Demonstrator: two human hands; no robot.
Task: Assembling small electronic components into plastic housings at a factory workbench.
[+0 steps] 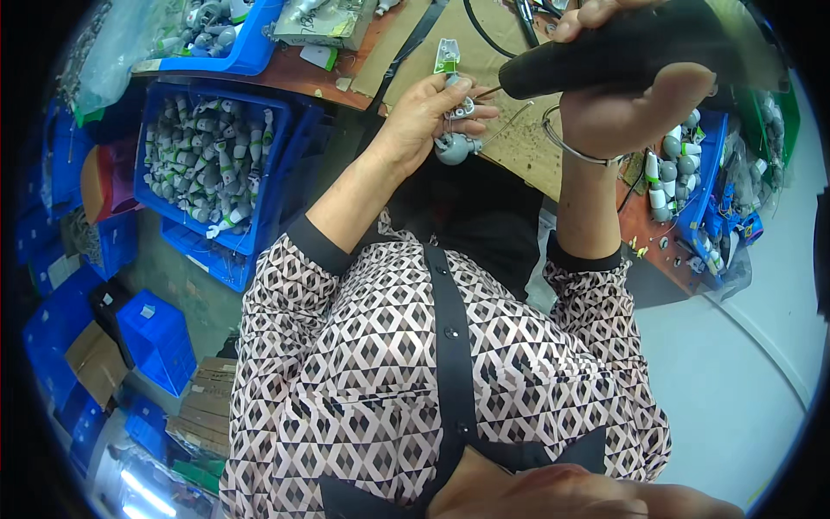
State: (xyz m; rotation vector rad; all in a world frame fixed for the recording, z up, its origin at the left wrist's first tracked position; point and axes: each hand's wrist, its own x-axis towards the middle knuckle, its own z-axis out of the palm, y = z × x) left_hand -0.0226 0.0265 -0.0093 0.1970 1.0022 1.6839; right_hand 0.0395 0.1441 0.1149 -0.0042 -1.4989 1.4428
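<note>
My left hand [413, 119] is closed around a small plastic toy assembly over the near edge of the workbench. A white and green end piece [447, 57] sticks out beyond the fingers, and a round grey part [453, 149] hangs on the near side. Thin wire trails from the assembly. My right hand [609, 121] grips a black electric screwdriver [596, 56], held sideways. Its thin bit points left at the piece in my left hand; whether the tip touches it, I cannot tell.
A blue bin [282, 143] full of white, grey and green parts stands at the left, with another blue bin [259, 43] above it. On the right is a blue tray [714, 138] of similar parts. Cardboard [527, 151] covers the bench. Blue crates [154, 346] stand at lower left.
</note>
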